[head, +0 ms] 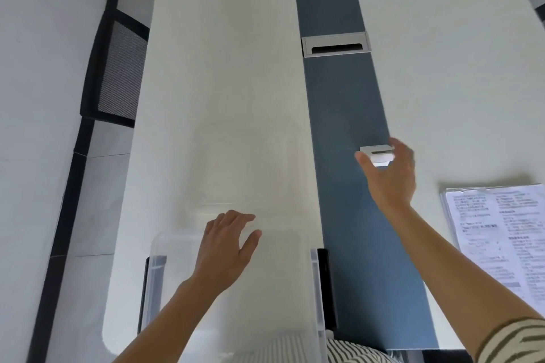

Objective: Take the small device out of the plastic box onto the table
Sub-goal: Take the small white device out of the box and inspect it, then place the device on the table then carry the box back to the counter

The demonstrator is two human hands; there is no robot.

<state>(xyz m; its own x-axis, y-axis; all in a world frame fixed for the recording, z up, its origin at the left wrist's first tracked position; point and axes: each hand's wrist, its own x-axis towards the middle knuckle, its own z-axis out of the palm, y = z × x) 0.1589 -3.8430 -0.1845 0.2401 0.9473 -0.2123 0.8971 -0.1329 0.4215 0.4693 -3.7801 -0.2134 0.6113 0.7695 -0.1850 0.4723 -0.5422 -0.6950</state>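
Striped sleeve (513, 342) leads up to the right hand (390, 177), which pinches the small device (379, 155) between thumb and fingers above the blue strip (348, 103) of the table (224, 68). Printed papers (498, 233) lie to its right, a cable port (336, 43) farther off. Left hand (225, 247) rests loosely spread, holding nothing, over the far rim of the clear plastic box (317, 289), well apart from the device.
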